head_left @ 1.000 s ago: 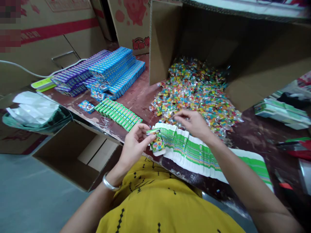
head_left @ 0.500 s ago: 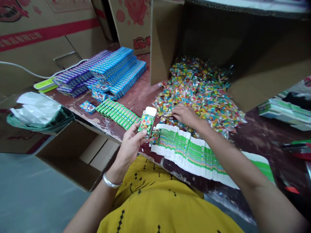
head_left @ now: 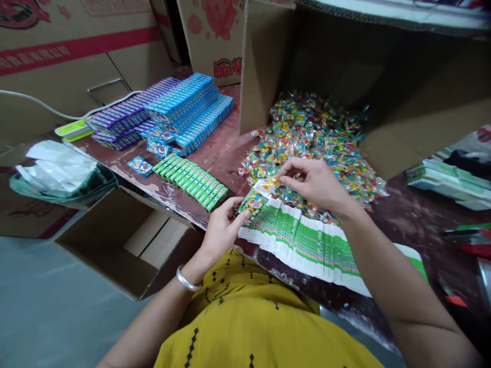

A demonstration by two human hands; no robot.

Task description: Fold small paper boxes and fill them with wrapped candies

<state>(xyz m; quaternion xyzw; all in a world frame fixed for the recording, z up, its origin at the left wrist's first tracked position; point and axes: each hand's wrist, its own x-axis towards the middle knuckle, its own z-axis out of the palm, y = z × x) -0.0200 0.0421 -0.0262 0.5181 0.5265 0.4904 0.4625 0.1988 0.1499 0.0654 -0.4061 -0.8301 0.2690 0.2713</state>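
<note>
Held in my left hand (head_left: pixel 224 227) is a small green box (head_left: pixel 253 202), tilted, with its white flap open toward the right. My right hand (head_left: pixel 310 181) pinches a small clear candy packet (head_left: pixel 273 181) at the box's open end. Behind and beside that hand spreads a heap of candy packets (head_left: pixel 303 138). Under the box and to its right, a long row of flattened green cartons (head_left: pixel 307 245) lies along the table edge. A row of closed green boxes (head_left: pixel 192 179) lies left of my left hand.
Stacks of blue boxes (head_left: pixel 187 110) and purple boxes (head_left: pixel 118 117) stand at the back left. A large carton (head_left: pixel 255 66) opens around the heap. Below the table edge are an open carton (head_left: pixel 111 245) and a bag-lined basket (head_left: pixel 57 174).
My left hand has moved right with the green box and tilted it. My right hand has lifted off the heap with a candy packet and come to the box's opening.
</note>
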